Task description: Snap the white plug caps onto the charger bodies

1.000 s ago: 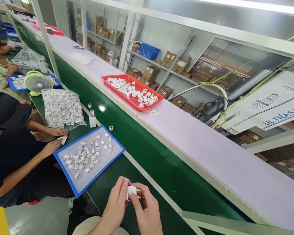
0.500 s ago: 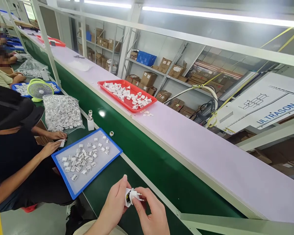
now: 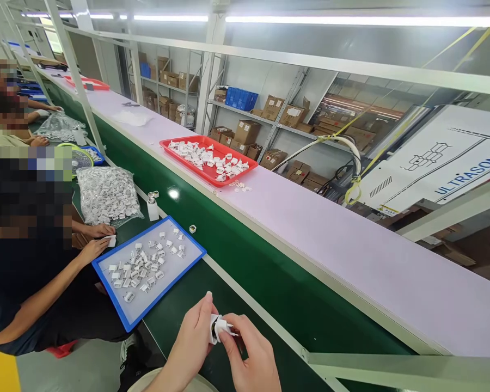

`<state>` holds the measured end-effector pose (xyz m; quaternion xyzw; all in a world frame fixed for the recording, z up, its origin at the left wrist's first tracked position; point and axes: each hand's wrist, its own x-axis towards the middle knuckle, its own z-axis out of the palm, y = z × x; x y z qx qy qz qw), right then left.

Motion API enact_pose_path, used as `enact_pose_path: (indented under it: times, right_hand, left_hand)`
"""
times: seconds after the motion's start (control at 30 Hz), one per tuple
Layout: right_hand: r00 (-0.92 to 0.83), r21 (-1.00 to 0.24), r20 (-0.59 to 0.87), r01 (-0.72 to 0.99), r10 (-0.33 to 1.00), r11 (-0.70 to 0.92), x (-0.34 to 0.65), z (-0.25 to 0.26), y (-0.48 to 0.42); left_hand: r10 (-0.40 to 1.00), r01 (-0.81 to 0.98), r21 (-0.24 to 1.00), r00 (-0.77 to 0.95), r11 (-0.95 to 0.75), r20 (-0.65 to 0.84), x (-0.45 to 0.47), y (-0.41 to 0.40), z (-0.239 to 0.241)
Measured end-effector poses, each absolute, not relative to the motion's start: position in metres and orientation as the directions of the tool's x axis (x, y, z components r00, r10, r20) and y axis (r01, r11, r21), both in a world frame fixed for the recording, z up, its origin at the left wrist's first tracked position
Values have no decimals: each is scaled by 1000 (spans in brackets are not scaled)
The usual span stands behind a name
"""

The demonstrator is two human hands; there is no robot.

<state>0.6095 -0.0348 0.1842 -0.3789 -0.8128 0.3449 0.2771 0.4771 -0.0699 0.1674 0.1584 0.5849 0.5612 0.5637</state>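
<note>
My left hand (image 3: 191,335) is closed around a white charger housing (image 3: 212,330) at the bottom middle of the view. The housing's open end faces right, and a dark gap shows its inside. Between thumb and fingers, my right hand (image 3: 253,348) grips a white plug cap (image 3: 221,325) with two pins that point right. The cap sits at the housing's mouth, tilted, with part of the gap showing. To the left lies a blue-rimmed tray (image 3: 150,314) with several white chargers (image 3: 141,267) on it.
A small white bottle (image 3: 152,208) and a single housing (image 3: 193,229) stand beyond the tray. A full plastic bag (image 3: 108,193) lies beside a co-worker's hands (image 3: 96,242) at left. On the raised shelf sits a red tray (image 3: 208,173) of white parts.
The plug cap has come closer to the housing, and less of the inside shows. My view has turned slightly. The co-worker at left has shifted posture.
</note>
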Motion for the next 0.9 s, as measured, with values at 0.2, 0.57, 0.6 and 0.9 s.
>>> enact_pose_path:
  times: [0.2,0.57,0.6,0.9]
  right_hand:
    - [-650,-709,215,409,728,574,615,176,-35]
    - [-593,-774,162,420,789,474,614,181,-42]
    - [-585,-785,145,423,798,453,615,181,-41]
    - [-640,-690,236,420,731,590,616,175,-37]
  left_hand:
    - [791,-484,803,-308,348,-529,484,-70,160]
    - [820,-422,862,-362,280,-443,486,-83,159]
    - [821,-414,866,-364,280,-440,487,-84,160]
    - [839,-383,890,-373,248,-395,486,-86,159]
